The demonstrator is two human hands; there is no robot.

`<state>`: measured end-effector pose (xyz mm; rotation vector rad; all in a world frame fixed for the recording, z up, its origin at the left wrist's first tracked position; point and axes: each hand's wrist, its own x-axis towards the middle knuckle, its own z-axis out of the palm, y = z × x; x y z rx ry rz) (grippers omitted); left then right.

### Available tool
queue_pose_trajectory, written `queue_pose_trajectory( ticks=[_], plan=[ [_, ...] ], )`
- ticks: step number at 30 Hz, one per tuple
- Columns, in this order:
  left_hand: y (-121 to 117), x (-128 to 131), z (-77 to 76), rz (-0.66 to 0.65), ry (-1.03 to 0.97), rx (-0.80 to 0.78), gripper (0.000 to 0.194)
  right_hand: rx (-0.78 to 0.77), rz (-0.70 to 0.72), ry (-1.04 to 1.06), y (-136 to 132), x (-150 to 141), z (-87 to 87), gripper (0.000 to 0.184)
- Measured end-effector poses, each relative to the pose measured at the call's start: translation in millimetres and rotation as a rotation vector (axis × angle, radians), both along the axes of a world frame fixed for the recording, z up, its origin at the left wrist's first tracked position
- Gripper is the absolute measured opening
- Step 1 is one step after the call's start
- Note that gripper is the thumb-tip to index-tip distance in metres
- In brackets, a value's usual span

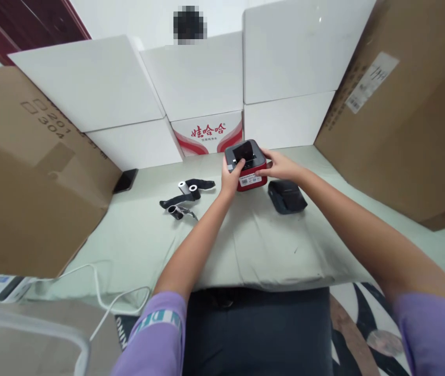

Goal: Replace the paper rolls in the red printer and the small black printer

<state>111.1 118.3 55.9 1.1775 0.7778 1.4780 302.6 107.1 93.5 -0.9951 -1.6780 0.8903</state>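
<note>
- Red-and-grey device (252,169): on or just above the pale green cloth (246,245), between the two hands; contact of its base with the cloth cannot be told.
- Left hand (229,180): thumb laid over the top face, the other fingers along the left side — a pinch across the near left corner.
- Right hand (283,166): bent fingers bear on the right side and front corner, pinching the body against the left hand's hold.
- Dark flap (243,151): on the top face, just beyond the left thumb; good handling calls for pressure on the rigid rim, not on this part.
- Recommended support: right hand firm and low, so that the left thumb can work without tipping the body — an even squeeze suffices.
- Surroundings: black device (287,197) just beside, under the right forearm; white roll (183,188), black roll (194,191) and dark strips (177,200) to the left, best kept clear of the left forearm.
</note>
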Motion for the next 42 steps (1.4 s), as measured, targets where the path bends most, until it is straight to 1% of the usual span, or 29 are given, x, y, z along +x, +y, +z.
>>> queue_pose_trajectory(
  ticks=[3,6,8,11,12,14,16,17,18,19,21,23,25,27,29,31,34,37,39,42],
  plan=[
    [23.3,22.4,-10.1,-0.002,-0.014,-0.026,0.066,-0.025,-0.020,0.024,14.3,12.7,-14.1,0.078],
    [36.9,37.1,-20.0,-0.006,0.010,-0.061,0.067,-0.065,-0.055,0.020,16.9,21.0,-26.4,0.081],
    [41.3,43.2,-22.7,-0.013,0.025,-0.095,0.070,-0.096,-0.070,0.006,16.5,25.5,-29.5,0.080],
    [39.1,44.5,-21.1,-0.054,0.026,-0.151,0.078,-0.177,-0.099,-0.022,11.2,34.5,-27.0,0.074],
    [34.9,42.3,-20.4,-0.070,0.037,-0.183,0.081,-0.208,-0.138,-0.022,6.9,38.9,-25.9,0.071],
    [19.7,34.6,-21.4,-0.068,0.109,-0.265,0.086,-0.248,-0.279,-0.002,-6.6,49.9,-27.3,0.066],
    [-3.6,25.3,-27.0,-0.002,0.255,-0.319,0.089,-0.259,-0.461,0.042,-25.3,61.1,-37.0,0.057],
    [-16.9,21.3,-31.4,0.048,0.344,-0.304,0.089,-0.267,-0.531,0.076,-35.4,65.4,-45.1,0.051],
    [-30.1,18.5,-36.1,0.074,0.440,-0.256,0.089,-0.286,-0.580,0.122,-45.3,68.2,-54.8,0.046],
    [-42.4,17.0,-40.7,0.058,0.542,-0.189,0.091,-0.310,-0.602,0.182,-54.6,69.1,-65.3,0.042],
    [-61.5,17.8,-47.1,-0.050,0.748,-0.067,0.099,-0.341,-0.599,0.323,-69.9,64.8,-84.8,0.040],
    [-71.6,21.1,-48.6,-0.167,0.907,0.001,0.104,-0.338,-0.585,0.421,-80.0,53.4,-96.8,0.043],
    [-74.7,22.7,-47.1,-0.232,0.992,0.015,0.102,-0.313,-0.586,0.442,-85.0,37.6,-99.2,0.045],
    [-75.2,18.9,-46.4,-0.291,0.999,0.008,0.098,-0.274,-0.591,0.387,-86.4,19.4,-95.1,0.045],
    [-76.8,8.5,-48.8,-0.337,0.921,0.002,0.100,-0.242,-0.598,0.300,-86.6,-0.4,-89.3,0.046],
    [-80.7,-8.5,-53.7,-0.332,0.786,0.006,0.102,-0.241,-0.582,0.250,-87.8,-21.8,-85.2,0.049],
    [-89.6,-43.5,-62.2,-0.269,0.656,0.010,0.100,-0.286,-0.533,0.320,-93.5,-57.6,-83.7,0.056],
    [-99.6,-81.9,-69.2,-0.216,0.644,0.012,0.095,-0.315,-0.495,0.400,-101.3,-95.3,-85.1,0.059],
    [-106.0,-103.3,-72.9,-0.192,0.647,0.002,0.092,-0.322,-0.457,0.403,-105.7,-117.4,-87.2,0.061],
    [-115.7,-122.4,-76.0,-0.143,0.684,-0.015,0.085,-0.337,-0.434,0.377,-110.0,-139.1,-92.7,0.065]
  ],
)
